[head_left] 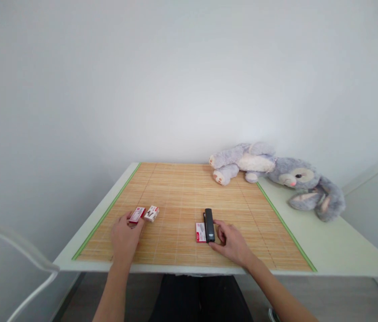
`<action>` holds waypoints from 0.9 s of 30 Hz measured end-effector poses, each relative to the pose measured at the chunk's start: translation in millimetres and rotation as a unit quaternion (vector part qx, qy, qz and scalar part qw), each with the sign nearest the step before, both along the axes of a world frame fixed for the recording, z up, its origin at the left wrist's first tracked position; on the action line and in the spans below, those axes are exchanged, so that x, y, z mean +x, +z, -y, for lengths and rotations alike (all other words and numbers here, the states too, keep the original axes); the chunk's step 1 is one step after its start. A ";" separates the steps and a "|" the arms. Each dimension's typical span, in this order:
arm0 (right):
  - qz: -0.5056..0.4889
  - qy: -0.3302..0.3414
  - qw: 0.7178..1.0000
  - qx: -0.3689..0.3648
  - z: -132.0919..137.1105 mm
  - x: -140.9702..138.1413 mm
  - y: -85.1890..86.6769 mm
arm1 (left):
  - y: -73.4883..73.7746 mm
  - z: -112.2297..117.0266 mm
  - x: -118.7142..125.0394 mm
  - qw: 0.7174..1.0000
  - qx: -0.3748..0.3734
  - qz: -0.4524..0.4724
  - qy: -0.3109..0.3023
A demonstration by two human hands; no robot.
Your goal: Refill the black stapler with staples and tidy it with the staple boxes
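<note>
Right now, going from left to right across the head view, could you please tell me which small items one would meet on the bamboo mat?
First red-and-white box by the left hand, white box with black print, second red-and-white box, black stapler.

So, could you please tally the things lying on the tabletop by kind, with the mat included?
Black stapler: 1
Small red-and-white boxes: 2, the far-left box and the box beside the stapler
Small white box with a dark printed picture: 1
Plush rabbit: 1
Bamboo mat: 1
Total: 6
</note>
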State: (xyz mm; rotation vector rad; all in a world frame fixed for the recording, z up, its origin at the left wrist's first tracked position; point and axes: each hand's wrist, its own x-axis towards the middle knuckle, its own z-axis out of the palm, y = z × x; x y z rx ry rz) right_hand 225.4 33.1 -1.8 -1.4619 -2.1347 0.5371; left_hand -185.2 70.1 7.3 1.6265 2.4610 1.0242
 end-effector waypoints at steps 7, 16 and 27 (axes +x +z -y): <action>0.002 0.004 1.000 -0.004 0.1 -1.5 3.9 | 15.0 42.2 104.8 0.980 0.105 0.117 -0.122; 0.010 0.007 1.000 0.008 0.6 -3.1 4.9 | -13.3 59.5 203.2 0.950 0.030 0.255 -0.178; 0.007 0.008 1.000 0.006 1.3 -2.6 5.2 | -3.5 49.6 198.7 0.951 -0.033 0.228 -0.206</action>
